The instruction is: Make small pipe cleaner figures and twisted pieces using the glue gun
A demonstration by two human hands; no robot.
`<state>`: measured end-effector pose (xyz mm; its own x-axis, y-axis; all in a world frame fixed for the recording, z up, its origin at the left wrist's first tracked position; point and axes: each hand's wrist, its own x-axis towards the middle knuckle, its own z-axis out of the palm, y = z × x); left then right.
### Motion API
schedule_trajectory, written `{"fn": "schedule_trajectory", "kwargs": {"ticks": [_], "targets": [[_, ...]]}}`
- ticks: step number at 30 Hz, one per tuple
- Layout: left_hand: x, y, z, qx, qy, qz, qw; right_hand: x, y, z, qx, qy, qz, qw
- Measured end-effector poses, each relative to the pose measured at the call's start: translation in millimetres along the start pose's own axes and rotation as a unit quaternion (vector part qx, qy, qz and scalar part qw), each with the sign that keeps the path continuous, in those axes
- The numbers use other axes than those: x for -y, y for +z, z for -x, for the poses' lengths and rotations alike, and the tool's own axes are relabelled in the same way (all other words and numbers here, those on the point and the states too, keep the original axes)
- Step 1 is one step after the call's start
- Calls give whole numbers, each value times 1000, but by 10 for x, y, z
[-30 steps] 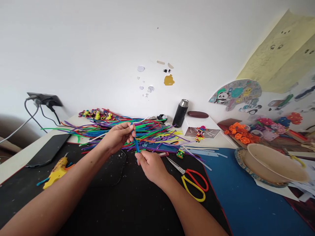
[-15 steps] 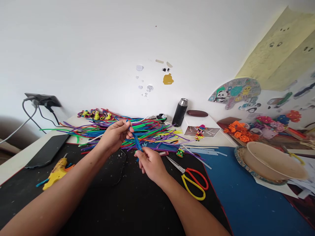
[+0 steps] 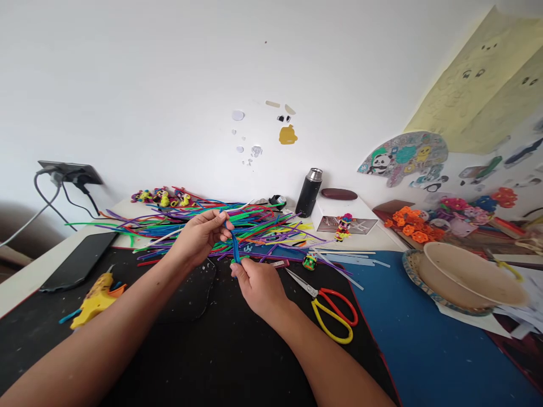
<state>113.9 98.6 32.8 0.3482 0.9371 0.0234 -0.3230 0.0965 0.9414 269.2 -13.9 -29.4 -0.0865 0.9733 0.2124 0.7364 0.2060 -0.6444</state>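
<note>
Blue pipe cleaners (image 3: pixel 235 246) stretch between my two hands above the black mat. My left hand (image 3: pixel 203 234) pinches their upper end between thumb and fingers. Lower down and to the right, my right hand (image 3: pixel 261 285) is closed around the other end, with a bit of green showing by its thumb. Behind both hands spreads a loose pile of pipe cleaners (image 3: pixel 156 230) in many colours. Scissors (image 3: pixel 326 305) with one red and one yellow handle lie right of my right hand. Beside them sits a small green figure (image 3: pixel 309 261).
A yellow glue gun (image 3: pixel 91 302) and a phone (image 3: pixel 78 260) lie at left. Behind stand a black thermos (image 3: pixel 309 193) and a white box (image 3: pixel 365 212) with a small figure before it. At right are orange flowers (image 3: pixel 416 225) and a beige bowl (image 3: pixel 470 280).
My right hand has turned over slightly, its fingers now more hidden beneath the back of the hand. The blue strands hang a little steeper. My left hand keeps its pinch.
</note>
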Motion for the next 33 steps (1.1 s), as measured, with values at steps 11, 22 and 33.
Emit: {"fn": "schedule_trajectory", "kwargs": {"ticks": [11,22,33], "targets": [[-7,36,8,-4,-2,4,1000,12,-8,3,7,-10,24,1000],[24,28,11,0,-5,-12,1000,42,-30,6,-6,-7,64,998],[50,0,-5,10,-4,-20,1000,29,-31,5,9,-5,21,1000]]}}
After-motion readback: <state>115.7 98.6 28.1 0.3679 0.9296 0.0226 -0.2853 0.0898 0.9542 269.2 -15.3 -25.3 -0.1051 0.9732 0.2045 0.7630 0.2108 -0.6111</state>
